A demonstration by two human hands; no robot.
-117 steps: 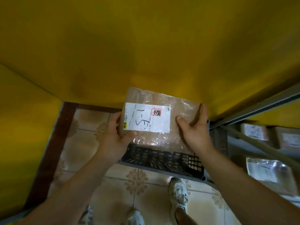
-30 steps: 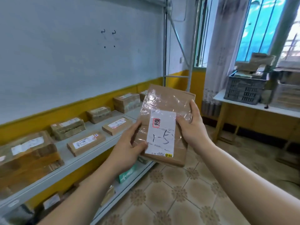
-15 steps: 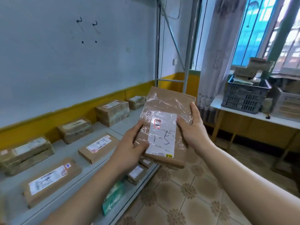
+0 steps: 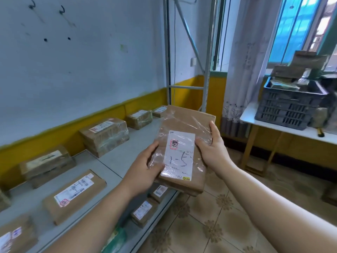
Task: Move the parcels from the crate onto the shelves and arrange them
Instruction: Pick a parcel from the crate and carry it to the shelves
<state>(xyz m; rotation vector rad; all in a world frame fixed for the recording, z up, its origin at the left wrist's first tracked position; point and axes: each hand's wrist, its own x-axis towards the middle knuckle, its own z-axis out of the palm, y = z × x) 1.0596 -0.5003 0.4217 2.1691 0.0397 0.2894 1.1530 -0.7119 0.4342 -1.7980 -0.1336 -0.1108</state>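
Clamping the parcel (image 4: 182, 123), left hand (image 4: 144, 170) and right hand (image 4: 211, 152) hide shelf (image 4: 118, 157) edge; crate (image 4: 288, 108) seemingly full.

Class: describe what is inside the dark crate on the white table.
Brown parcels pile above the rim of the crate. Whatever lies lower is hidden by its walls and the top parcels.

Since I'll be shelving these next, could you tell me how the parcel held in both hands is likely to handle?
The parcel is probably stiff: it lies flat though the left hand and right hand grip only its side edges. Its glossy plastic wrap may feel slippery. Being flat, it should not roll.
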